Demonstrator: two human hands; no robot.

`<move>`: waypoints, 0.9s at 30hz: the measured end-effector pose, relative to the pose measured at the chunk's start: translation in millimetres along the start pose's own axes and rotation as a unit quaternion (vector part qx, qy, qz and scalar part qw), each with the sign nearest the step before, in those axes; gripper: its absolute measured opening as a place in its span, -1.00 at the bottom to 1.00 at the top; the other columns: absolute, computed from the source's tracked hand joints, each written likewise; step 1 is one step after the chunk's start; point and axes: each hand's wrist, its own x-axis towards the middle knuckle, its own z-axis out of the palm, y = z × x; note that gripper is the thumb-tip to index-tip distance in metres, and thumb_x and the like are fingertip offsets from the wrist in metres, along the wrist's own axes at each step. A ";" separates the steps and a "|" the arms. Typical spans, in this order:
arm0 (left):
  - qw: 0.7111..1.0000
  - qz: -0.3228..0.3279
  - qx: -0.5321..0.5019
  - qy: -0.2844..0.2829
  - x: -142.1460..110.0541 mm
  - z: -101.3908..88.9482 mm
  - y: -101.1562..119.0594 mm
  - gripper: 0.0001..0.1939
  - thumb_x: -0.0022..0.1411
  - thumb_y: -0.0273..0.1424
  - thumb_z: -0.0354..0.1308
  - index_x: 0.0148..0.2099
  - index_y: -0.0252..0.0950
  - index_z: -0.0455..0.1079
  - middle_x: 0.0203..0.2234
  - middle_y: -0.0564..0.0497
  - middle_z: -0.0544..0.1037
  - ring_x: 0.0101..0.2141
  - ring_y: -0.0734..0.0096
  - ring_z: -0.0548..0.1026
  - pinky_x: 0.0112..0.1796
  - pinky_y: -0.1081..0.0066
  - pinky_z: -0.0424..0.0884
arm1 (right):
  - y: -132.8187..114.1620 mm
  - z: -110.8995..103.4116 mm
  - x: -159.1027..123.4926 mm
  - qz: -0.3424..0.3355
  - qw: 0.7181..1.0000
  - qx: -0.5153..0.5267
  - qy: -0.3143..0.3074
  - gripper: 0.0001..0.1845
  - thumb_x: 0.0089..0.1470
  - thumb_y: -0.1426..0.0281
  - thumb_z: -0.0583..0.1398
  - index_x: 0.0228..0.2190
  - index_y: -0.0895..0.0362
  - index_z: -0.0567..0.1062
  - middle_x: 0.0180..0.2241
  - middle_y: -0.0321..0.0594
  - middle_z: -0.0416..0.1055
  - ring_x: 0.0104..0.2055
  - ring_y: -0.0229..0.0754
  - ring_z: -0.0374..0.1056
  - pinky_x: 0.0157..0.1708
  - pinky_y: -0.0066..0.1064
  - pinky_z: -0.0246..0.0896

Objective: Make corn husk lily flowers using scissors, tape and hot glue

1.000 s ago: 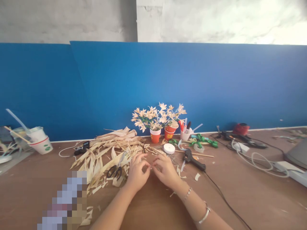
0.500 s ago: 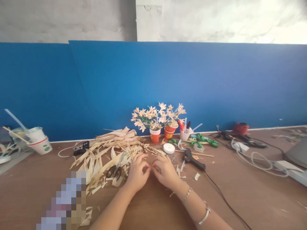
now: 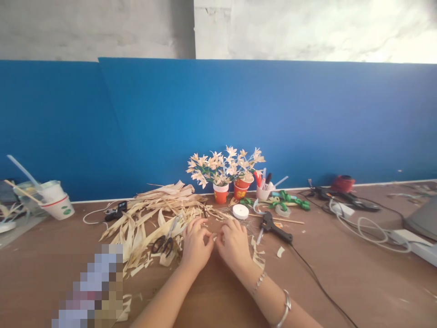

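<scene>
"Facing the blue partition (image 3: 218,105), which part of the view holds the work?"

"Front of the flower cup (image 3: 221,196), the landmark for every position given. Both hands are on its near side, above the brown table (image 3: 341,282). A tiny pale bit (image 3: 215,236) shows between their fingertips, too small to identify."

"How is each grip formed?"

"The left hand (image 3: 196,246) has bent fingers, with the thumb directed toward the right hand (image 3: 234,246), whose fingers curl inward and downward. The space between the two hands is narrow. Whether either hand pinches the bit cannot be told, as the fingers hide the contact."

"Which materials lie to the left of the cup?"

"Dried pale strips (image 3: 136,232) form a loose heap, left of the cup and extending nearer the viewer. Dark-handled scissors (image 3: 167,246) lie on it, to the cup's near left, beside the left hand."

"And to the right?"

"A second cup (image 3: 241,191) adjoins the flower cup; pale star-shaped flowers (image 3: 215,161) spread above both. A white disc (image 3: 241,211) lies to the near right of the landmark. Farther right on the near side is a black glue gun (image 3: 276,229); green pieces (image 3: 289,197) lie well to the cup's right."
</scene>
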 end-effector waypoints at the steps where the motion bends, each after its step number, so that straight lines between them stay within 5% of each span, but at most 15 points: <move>1: 1.000 -0.007 0.002 0.005 0.4 -0.3 -0.7 -0.84 0.04 -0.55 0.13 -0.53 -0.24 0.35 -0.14 -0.05 0.47 -0.01 0.09 0.31 -0.03 0.00 0.22 | 1.6 -0.5 0.3 0.005 1.000 0.002 0.000 -0.89 -0.09 0.57 0.15 -0.55 0.14 0.39 -0.35 -0.16 0.40 -0.22 -0.08 0.22 -0.29 -0.30 -0.01; 6: 1.000 0.001 0.004 -0.008 0.1 -0.1 -4.5 -0.87 0.06 -0.51 0.13 -0.49 -0.22 0.40 -0.10 -0.05 0.45 0.00 0.06 0.29 -0.03 -0.03 0.22 | 6.0 -2.9 -0.1 -0.015 0.994 0.098 -0.041 -0.86 -0.06 0.51 0.17 -0.37 0.12 0.45 -0.19 -0.11 0.38 -0.10 -0.03 0.21 -0.19 -0.24 0.07; 19: 0.998 -0.024 0.059 0.010 -3.4 -1.0 10.9 -0.84 0.00 -0.53 0.16 -0.56 -0.22 0.35 -0.07 -0.05 0.46 0.03 -0.01 0.27 -0.02 -0.07 0.16 | -2.7 -1.3 -0.9 -0.069 0.994 0.074 -0.030 -0.90 -0.04 0.58 0.13 -0.49 0.16 0.38 -0.26 -0.16 0.38 -0.16 -0.09 0.21 -0.26 -0.27 -0.05; 24: 0.992 -0.053 0.111 0.018 1.3 -8.9 -6.9 -0.84 -0.04 -0.55 0.15 -0.60 -0.25 0.34 -0.09 -0.10 0.46 0.01 -0.08 0.27 -0.07 -0.09 0.19 | 3.7 -1.9 0.8 -0.028 0.999 0.031 -0.015 -0.86 -0.05 0.60 0.13 -0.53 0.15 0.39 -0.31 -0.15 0.40 -0.20 -0.08 0.20 -0.30 -0.28 -0.06; 27: 0.993 -0.056 0.103 -0.001 5.7 -17.7 -21.3 -0.84 0.00 -0.51 0.15 -0.58 -0.23 0.38 -0.19 -0.09 0.48 -0.06 -0.02 0.32 -0.12 -0.01 0.26 | 11.4 -2.6 1.3 -0.038 0.997 0.020 -0.064 -0.84 -0.01 0.57 0.13 -0.54 0.13 0.43 -0.30 -0.15 0.41 -0.21 -0.08 0.20 -0.31 -0.28 -0.05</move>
